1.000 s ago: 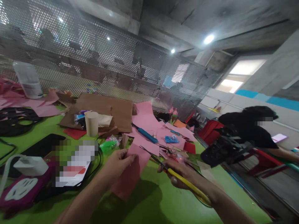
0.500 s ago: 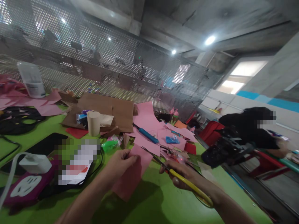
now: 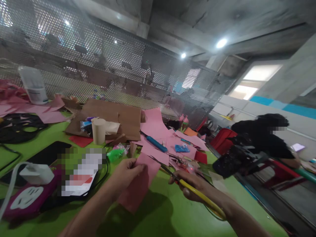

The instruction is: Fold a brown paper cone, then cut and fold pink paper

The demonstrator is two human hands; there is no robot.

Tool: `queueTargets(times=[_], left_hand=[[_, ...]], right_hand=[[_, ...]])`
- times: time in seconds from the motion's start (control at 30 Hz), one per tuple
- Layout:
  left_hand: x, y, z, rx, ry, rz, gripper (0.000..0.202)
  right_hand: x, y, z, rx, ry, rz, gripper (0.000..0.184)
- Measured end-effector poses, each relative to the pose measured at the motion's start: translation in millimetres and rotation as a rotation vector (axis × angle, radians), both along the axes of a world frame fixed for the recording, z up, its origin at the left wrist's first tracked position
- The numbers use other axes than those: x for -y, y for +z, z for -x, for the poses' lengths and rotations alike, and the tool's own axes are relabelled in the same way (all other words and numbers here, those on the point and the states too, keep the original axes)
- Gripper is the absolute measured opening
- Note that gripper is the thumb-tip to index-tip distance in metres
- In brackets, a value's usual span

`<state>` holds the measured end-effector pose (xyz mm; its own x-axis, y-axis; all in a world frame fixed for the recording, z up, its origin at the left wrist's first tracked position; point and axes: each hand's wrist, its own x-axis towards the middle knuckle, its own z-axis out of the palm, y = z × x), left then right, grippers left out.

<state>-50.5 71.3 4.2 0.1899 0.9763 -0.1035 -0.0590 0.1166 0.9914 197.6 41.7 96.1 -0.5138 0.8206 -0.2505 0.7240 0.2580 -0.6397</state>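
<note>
Between thumb and fingers, my left hand (image 3: 129, 172) pinches a strip of pink paper (image 3: 140, 187) above the green table (image 3: 153, 222). My right hand (image 3: 191, 184) is closed around yellow-handled scissors (image 3: 202, 195). Their dark blades point up and to the left, with the tips at the paper's right edge; I cannot tell whether they cut into it. Just beyond the hands lie more pink sheets (image 3: 154, 123), a blue cutter-like tool (image 3: 156, 144) and a small blue packet (image 3: 182, 148).
Left of my hands are a phone with a lit screen (image 3: 84, 171), a white charger (image 3: 38, 173) and a purple case (image 3: 24, 200). Behind stand a cardboard tube (image 3: 99, 131), brown cardboard (image 3: 123, 115) and a bottle (image 3: 33, 85). A person in black (image 3: 264, 141) sits at right behind a camera (image 3: 229, 159).
My hands, the paper and the scissors stay almost in place. At the right, the seated person's arm has shifted slightly and a lit screen shows beside it.
</note>
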Motion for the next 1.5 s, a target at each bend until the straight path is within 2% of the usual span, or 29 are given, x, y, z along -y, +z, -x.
queueTargets(times=[0.1,0.7,0.9,1.23,1.5], left_hand=[[0,-1.3,0,0.006,-0.03,-0.055,0.034],[-1,0.7,0,-0.045,-0.048,-0.07,0.032],[0,2.5,-1,-0.059,-0.042,-0.059,0.033],[-2,-2.4,0,-0.008,-0.068,-0.055,0.035],[0,2.4,1,0.1,-0.079,-0.053,0.04]], right_hand=[[-1,-0.3,1,-0.002,0.022,-0.002,0.069],[-4,-3.9,-2,0.011,0.053,-0.011,0.066],[-4,-3.9,-1,-0.002,0.03,0.001,0.071],[-8,-10.9,-3,-0.026,-0.002,0.037,0.066],[-12,-15.7,-7,-0.048,-0.005,0.092,0.059]])
